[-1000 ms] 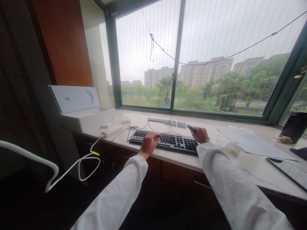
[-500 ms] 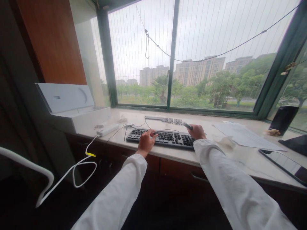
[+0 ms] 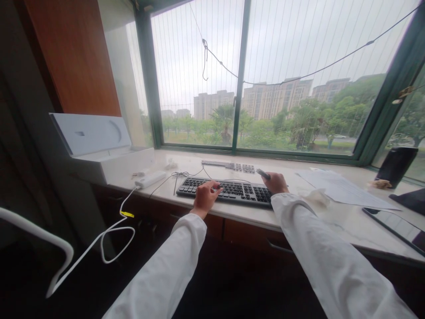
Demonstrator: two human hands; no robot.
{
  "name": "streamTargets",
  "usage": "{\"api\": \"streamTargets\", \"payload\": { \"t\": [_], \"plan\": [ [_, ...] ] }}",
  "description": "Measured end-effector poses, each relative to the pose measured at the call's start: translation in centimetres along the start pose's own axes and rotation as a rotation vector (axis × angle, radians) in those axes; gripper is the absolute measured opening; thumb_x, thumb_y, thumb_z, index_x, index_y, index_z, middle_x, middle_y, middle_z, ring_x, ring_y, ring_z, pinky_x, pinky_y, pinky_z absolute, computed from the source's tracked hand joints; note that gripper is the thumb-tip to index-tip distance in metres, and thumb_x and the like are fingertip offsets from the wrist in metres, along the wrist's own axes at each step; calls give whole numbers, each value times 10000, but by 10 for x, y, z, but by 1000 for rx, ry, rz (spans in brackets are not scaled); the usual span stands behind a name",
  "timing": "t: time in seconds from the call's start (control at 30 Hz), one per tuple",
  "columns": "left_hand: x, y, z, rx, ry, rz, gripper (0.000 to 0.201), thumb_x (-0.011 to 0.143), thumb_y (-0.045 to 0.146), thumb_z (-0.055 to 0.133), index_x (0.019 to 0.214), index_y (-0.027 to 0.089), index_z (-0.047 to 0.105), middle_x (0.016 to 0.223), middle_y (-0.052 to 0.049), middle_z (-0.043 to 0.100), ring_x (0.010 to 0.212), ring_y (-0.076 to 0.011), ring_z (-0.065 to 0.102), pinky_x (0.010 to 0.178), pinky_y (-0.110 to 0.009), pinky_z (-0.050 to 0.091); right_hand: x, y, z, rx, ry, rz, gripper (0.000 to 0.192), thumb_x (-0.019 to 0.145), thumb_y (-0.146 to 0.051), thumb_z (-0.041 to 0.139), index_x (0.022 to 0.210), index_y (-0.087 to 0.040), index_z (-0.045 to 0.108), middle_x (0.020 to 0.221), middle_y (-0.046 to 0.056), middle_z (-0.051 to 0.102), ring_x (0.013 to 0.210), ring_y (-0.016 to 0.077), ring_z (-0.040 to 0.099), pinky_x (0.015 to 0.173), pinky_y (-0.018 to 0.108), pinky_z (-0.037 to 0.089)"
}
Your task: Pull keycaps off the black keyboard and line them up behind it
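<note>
A dark keyboard (image 3: 241, 190) lies along the counter's front edge. Over its left-middle part is my left hand (image 3: 206, 197), thumb and fingertips pinched together; whatever is between them is too small to make out. My right hand (image 3: 277, 182) is closed around a dark grey stick-shaped tool (image 3: 263, 173) at the keyboard's right end. The tool's thick end points up and left out of the fist, and its kind is unclear. Behind the keyboard, loose keycaps (image 3: 244, 168) lie in rows on the counter.
A thin black cable (image 3: 181, 174) lies coiled behind the keyboard's left end. Farther left are a white power strip (image 3: 151, 179) and an open white box (image 3: 128, 161). On the right lie crumpled tissue (image 3: 317, 198), paper sheets (image 3: 345, 188) and a dark tablet-like device (image 3: 395, 228). A window stands behind.
The view has shifted slightly. My left hand still hovers over the keys, with its fingertips a little closer together. My right hand keeps its grip on the grey tool.
</note>
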State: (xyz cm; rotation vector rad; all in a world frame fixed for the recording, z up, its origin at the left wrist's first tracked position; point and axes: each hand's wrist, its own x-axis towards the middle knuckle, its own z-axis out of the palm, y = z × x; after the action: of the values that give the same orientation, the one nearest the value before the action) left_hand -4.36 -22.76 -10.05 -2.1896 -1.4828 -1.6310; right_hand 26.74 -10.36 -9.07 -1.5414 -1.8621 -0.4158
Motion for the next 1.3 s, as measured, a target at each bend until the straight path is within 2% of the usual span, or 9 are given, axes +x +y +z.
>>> {"api": "streamTargets", "payload": {
  "t": [0.3,0.5,0.67,0.83,1.03,1.3],
  "plan": [
    [0,-2,1,-43,-2,5,188,733,285,775,901,211,732,774,2,699,586,-113,596,658,-252,497,1,2,4,-44,9,10,361,870,-374,491,629,-197,693,696,105,714,652,208,605,587,292,279],
    [-1,-2,1,-49,0,-14,185,747,283,763,922,229,736,932,-17,728,578,-108,612,666,-260,513,1,3,4,-24,18,4,407,880,-414,476,608,-193,682,682,114,705,631,210,600,585,296,287],
    [-1,-2,1,-63,-14,-51,187,763,272,748,947,247,731,866,5,746,609,-128,652,678,-258,516,1,4,5,0,8,-6,429,881,-437,464,590,-194,666,661,111,696,605,206,591,583,298,294],
    [-2,-2,0,-75,-20,-27,203,745,315,764,927,228,737,821,-4,736,595,-127,638,673,-267,517,1,3,4,2,7,-22,440,888,-435,450,589,-195,666,663,113,696,605,205,586,585,300,303],
    [-2,-4,1,-87,-25,-5,298,713,386,780,960,223,745,779,-10,718,605,-125,621,652,-259,508,0,-1,0,5,-13,-3,371,866,-372,476,598,-197,665,689,107,709,625,205,595,588,292,298],
    [-2,-1,0,-70,-24,11,281,740,389,758,970,228,749,797,-16,700,589,-116,589,645,-253,498,-1,-5,-2,-16,-37,28,327,855,-313,493,595,-196,655,697,102,712,647,205,599,610,290,292]
  ]
}}
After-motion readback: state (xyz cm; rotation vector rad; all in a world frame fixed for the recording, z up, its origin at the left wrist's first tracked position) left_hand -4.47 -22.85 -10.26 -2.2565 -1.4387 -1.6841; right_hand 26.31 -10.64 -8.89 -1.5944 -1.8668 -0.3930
